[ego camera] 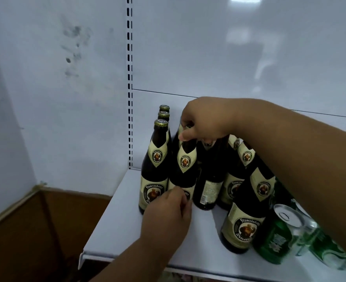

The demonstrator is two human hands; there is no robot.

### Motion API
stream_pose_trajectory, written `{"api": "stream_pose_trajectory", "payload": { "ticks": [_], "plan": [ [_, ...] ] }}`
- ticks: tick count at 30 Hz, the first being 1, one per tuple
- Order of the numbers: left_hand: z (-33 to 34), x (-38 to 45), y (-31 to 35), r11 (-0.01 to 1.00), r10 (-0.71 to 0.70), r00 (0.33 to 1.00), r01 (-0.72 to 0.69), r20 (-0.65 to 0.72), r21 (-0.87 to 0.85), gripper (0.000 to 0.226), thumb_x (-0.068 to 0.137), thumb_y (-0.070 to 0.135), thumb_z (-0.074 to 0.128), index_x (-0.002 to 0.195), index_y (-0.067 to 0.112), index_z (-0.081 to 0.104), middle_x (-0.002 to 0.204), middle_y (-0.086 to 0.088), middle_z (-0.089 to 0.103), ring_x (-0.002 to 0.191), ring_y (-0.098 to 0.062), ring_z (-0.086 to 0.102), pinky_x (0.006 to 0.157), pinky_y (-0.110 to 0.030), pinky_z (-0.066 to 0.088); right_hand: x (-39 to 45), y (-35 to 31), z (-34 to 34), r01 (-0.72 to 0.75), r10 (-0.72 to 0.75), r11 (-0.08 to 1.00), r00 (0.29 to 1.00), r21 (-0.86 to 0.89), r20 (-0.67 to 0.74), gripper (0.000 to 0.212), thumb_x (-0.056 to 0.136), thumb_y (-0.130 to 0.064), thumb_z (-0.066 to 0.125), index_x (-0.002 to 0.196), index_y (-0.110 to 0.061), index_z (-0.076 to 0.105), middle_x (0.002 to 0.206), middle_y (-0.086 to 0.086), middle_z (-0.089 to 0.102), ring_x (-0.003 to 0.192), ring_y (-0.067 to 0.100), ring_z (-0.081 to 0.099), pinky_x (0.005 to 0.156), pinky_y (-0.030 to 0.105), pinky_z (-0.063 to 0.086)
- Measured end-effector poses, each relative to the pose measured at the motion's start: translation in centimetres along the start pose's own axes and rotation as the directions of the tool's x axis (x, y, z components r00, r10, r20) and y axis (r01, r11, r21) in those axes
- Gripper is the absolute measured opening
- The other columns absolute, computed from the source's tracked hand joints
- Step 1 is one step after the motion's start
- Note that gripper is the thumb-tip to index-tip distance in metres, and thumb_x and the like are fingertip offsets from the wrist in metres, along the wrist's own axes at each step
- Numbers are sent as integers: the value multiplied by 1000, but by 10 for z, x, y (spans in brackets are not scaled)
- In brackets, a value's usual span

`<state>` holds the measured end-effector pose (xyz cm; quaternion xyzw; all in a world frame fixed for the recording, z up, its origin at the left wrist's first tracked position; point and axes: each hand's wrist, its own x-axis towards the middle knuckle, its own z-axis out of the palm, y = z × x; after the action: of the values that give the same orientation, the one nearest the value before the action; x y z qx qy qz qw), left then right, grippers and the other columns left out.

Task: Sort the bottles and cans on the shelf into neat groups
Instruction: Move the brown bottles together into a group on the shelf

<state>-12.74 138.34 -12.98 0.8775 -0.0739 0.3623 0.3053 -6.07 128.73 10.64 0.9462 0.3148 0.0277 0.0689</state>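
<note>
Both hands on one bottle [185, 171] — right hand [203, 121] fingers pinching its neck, left hand [168, 212] fingers curled against its base.

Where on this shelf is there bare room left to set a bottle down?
Bare shelf lies along the left front edge, left of the left hand, and in a small patch between that hand and the front bottle. It is crowded at the back-left bottle cluster under the right hand and among the green cans at right.

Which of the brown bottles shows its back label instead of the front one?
The middle bottle, just right of the one the right hand grips: it shows a barcode label; the others show front labels.
</note>
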Motion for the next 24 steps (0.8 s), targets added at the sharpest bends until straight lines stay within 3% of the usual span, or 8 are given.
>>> {"api": "stream_pose_trajectory", "payload": {
  "ticks": [4,9,11,14,17,20,24],
  "plan": [
    [4,1,-5,999,32,999,-32,-14,7,35,75,25,81,69,25,46,60,12,52,49,-6,44,43,-20,36,1,2,1,-20,20,1000,1000,-16,-8,41,91,-51,59,82,-12,68,60,-1,70,59,12,67,56,24,41],
    [-10,10,0,991,130,991,-130,-24,-20,37,76,21,78,69,25,42,59,15,42,49,-5,35,47,-7,18,-7,4,-4,-87,87,996,996,29,2,43,87,-62,56,93,-20,66,68,-1,73,63,13,70,63,27,50],
    [-26,27,9,970,236,970,-239,-61,-46,34,80,22,73,71,26,40,61,16,37,51,-6,34,46,-9,22,-15,9,-10,-127,133,987,990,96,-56,37,92,-59,52,95,-23,63,73,-3,72,63,12,68,63,27,50],
    [-51,59,28,875,483,874,-483,-52,14,22,87,20,66,75,21,47,63,8,45,52,-12,39,44,-28,37,-26,25,-18,-157,171,984,968,86,-185,24,98,-43,51,100,-23,63,78,-11,60,65,1,52,62,25,41],
    [-70,86,46,734,667,739,-674,94,89,13,88,19,59,78,17,51,64,3,49,52,-18,43,44,-33,41,-33,41,-16,-189,197,980,953,56,-231,14,94,-31,58,103,-24,67,90,-11,62,76,6,52,65,23,40],
    [-88,114,58,656,743,656,-753,133,45,13,88,24,55,77,18,49,64,5,47,54,-17,42,47,-30,39,-38,52,-12,-261,271,962,943,74,-194,21,92,-34,62,112,-27,66,107,-8,65,91,13,56,80,29,45],
    [-102,155,60,630,749,609,-777,261,8,11,90,32,55,84,23,54,64,11,45,59,-14,45,53,-30,38,-37,64,-1,-319,325,945,941,77,-90,24,91,-35,64,114,-29,63,109,-9,64,72,2,54,79,29,46]
  ]
}}
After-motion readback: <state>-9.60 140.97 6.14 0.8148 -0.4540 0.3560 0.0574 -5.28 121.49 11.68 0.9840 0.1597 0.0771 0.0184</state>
